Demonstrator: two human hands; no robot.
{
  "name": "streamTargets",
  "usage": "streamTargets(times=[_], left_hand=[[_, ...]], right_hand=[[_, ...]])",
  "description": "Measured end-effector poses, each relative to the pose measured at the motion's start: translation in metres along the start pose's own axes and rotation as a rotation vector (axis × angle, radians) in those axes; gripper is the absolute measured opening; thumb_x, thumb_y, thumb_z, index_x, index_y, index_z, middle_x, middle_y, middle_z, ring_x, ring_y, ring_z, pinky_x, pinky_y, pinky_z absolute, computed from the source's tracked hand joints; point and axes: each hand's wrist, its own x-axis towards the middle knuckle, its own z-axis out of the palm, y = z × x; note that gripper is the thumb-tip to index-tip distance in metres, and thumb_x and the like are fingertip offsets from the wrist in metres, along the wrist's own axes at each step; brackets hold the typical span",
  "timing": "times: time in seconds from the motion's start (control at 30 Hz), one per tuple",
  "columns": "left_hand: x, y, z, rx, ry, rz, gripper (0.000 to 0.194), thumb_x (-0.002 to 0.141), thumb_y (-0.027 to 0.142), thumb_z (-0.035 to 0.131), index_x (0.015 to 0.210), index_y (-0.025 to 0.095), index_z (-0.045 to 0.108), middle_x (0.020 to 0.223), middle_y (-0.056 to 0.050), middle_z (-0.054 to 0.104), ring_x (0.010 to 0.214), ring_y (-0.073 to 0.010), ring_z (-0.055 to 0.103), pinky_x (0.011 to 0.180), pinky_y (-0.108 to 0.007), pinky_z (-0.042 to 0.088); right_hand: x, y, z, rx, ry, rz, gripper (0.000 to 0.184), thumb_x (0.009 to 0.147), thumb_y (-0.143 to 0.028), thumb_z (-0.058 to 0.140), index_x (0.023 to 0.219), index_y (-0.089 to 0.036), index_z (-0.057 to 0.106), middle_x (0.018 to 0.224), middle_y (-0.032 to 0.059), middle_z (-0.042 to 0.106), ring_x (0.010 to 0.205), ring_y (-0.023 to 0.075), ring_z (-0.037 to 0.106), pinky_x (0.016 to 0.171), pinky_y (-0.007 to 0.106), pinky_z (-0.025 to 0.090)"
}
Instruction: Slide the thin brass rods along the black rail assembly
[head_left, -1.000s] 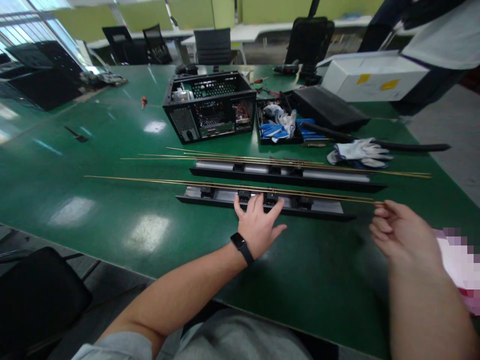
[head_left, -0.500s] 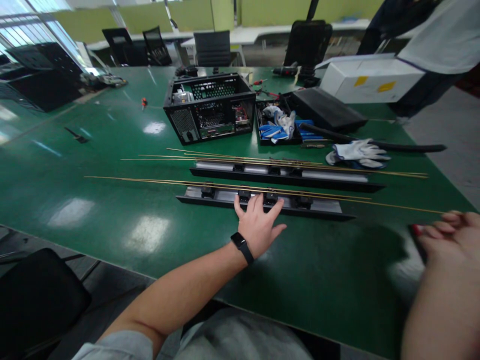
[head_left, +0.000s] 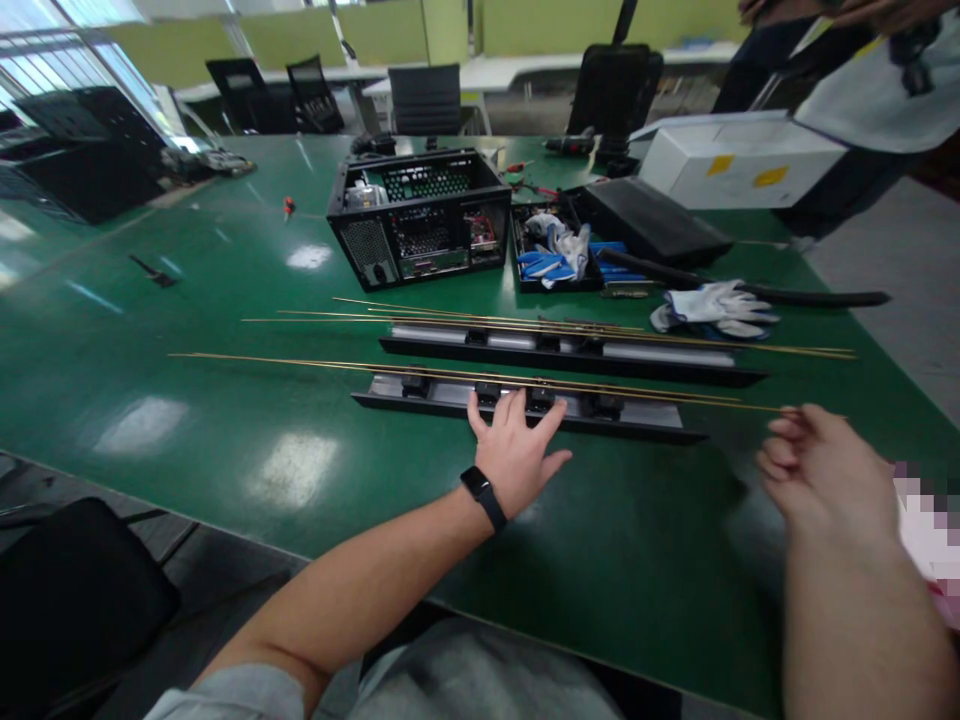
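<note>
My left hand (head_left: 517, 450) lies with its fingers spread on the front edge of the near black channel (head_left: 637, 428). Inside that channel sit several small black blocks (head_left: 415, 381). Thin brass-coloured rods (head_left: 315, 365) run lengthwise over it. At its right, my right hand (head_left: 821, 465) pinches the end of one thin rod (head_left: 761, 407) between thumb and fingers, just above the table. Behind lies a second black channel (head_left: 480, 350), with more thin rods (head_left: 795, 348) across it.
An open computer case (head_left: 420, 225) stands behind the channels. Beside it are a black tray with gloves (head_left: 555, 250), a black panel (head_left: 652, 220), a white box (head_left: 742, 160) and another glove (head_left: 716, 308). A person stands at the far right. A blurred-out object (head_left: 926, 530) shows at the right edge.
My right hand has moved left, toward the channel's right end, with its fingers still closed on the rod. My left hand has stayed in place. The far person's hands have come into view.
</note>
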Motion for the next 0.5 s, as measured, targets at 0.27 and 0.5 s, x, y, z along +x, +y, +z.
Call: streamTargets(times=[0.27,0.5], left_hand=[[0.000,0.000,0.000,-0.008,0.008,0.003,0.066,0.103,0.060,0.077,0.165,0.042,0.063,0.167,-0.021,0.061,0.157,-0.0398,0.054,0.131,-0.086,0.023],[0.001,0.000,0.001,-0.010,0.009,-0.002,0.066,0.103,0.060,0.077,0.165,0.042,0.062,0.167,-0.022,0.061,0.158,-0.0394,0.054,0.130,-0.086,0.023]], right_hand=[[-0.040,0.018,0.029,-0.066,-0.219,0.032,0.021,0.086,-0.024,0.089,0.081,-0.012,0.073,0.068,0.0030,0.068,0.030,0.0048,0.037,0.025,0.016,0.023],[-0.048,0.019,0.032,-0.101,-0.352,0.154,0.021,0.086,-0.023,0.089,0.079,-0.013,0.073,0.068,0.0037,0.069,0.030,0.0033,0.034,0.025,0.015,0.023]])
